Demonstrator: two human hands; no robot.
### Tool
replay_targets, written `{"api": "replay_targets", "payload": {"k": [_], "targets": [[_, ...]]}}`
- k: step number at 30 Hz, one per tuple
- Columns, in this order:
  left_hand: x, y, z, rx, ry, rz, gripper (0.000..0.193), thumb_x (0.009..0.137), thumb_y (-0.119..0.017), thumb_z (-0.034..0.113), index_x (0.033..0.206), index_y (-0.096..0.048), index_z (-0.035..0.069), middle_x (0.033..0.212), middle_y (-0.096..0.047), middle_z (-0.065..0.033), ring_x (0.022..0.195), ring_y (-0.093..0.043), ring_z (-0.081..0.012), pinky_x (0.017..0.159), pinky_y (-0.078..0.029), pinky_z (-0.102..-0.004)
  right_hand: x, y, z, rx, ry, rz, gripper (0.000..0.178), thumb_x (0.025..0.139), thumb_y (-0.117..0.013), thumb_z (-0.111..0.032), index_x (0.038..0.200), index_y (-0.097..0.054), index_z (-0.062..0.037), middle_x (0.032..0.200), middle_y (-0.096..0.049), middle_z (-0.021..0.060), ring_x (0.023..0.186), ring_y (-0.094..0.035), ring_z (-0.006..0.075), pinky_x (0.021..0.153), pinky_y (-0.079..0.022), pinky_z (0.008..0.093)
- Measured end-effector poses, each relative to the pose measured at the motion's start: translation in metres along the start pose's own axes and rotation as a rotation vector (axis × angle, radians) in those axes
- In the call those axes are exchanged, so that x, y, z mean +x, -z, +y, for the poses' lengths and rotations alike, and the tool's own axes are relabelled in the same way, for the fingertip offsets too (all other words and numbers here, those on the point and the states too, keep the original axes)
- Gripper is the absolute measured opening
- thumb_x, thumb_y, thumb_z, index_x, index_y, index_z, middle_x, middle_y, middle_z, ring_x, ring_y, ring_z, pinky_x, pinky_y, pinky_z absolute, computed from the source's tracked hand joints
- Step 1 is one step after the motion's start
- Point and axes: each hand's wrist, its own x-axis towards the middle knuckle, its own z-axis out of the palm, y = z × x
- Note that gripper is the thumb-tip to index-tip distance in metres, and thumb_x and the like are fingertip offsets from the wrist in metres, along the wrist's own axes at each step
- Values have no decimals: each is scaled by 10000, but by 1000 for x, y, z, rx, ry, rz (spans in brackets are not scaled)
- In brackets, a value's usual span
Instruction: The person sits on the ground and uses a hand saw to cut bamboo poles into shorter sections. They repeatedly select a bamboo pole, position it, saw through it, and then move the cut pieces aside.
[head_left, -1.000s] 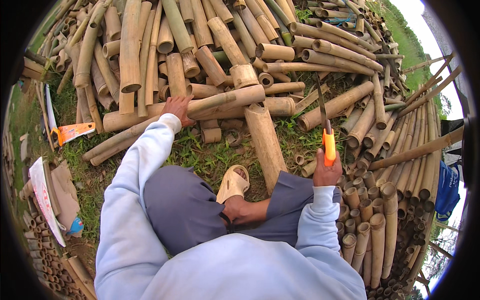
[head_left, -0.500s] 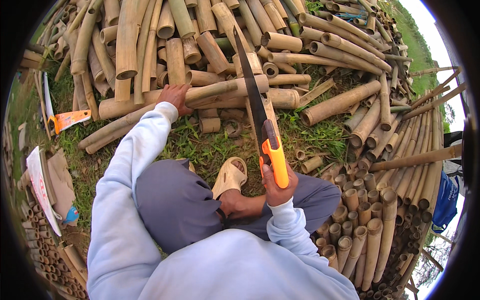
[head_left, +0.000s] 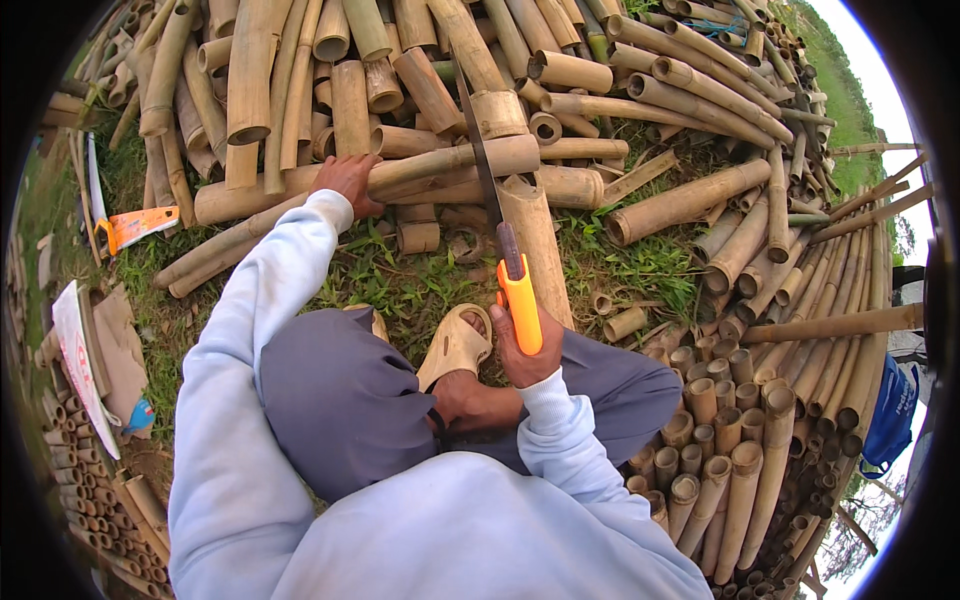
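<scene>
My right hand (head_left: 527, 345) is wrapped round the orange grip of a handsaw (head_left: 519, 300). Its dark, narrow blade points away from me and crosses a bamboo pole (head_left: 425, 165) a short way in from the pole's right end. I cannot tell whether the teeth have entered the bamboo. Left of the blade, my left hand (head_left: 347, 184) closes over the same pole from above. Beneath the pole's right end, a thick bamboo piece (head_left: 537, 245) runs toward my right knee.
Loose bamboo (head_left: 250, 80) is heaped ahead. Upright bamboo pieces (head_left: 745, 470) stand packed at my right. A second orange-handled saw (head_left: 140, 228) lies on the grass at left, near a white sheet (head_left: 80, 350). A blue bag (head_left: 890, 415) sits at far right.
My right hand and the saw have shifted left. The blade, seen broad-side before, now shows nearly edge-on and crosses the pole further from its right end. My left hand keeps its hold.
</scene>
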Motion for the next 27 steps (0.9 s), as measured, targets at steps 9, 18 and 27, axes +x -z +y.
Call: {"api": "replay_targets", "payload": {"k": [9, 18, 27], "targets": [[2, -4, -6, 23, -90, -18, 812, 659, -875, 381, 1389, -588, 172, 1293, -668, -72, 1217, -598, -262, 1063, -420, -397, -33, 18, -22, -115, 15, -10, 240, 911, -727, -63, 1131, -700, 28, 776, -706, 126, 666, -706, 199, 645, -538, 310], [2, -8, -10, 42, -93, 7, 837, 652, -875, 400, 1412, -571, 224, 1299, -675, -62, 1248, -591, -241, 1087, -424, -394, -27, 4, -15, -126, 39, 24, 181, 940, -707, -80, 1081, -712, 33, 680, -632, 93, 630, -663, 167, 581, -490, 300], [7, -5, -5, 59, -111, 4, 822, 656, -875, 391, 1398, -562, 223, 1291, -667, -67, 1214, -610, -257, 1072, -459, -398, 81, -15, -4, -121, 95, 29, 207, 951, -737, -135, 853, -639, 19, 648, -590, 86, 559, -530, 167, 549, -440, 334]]}}
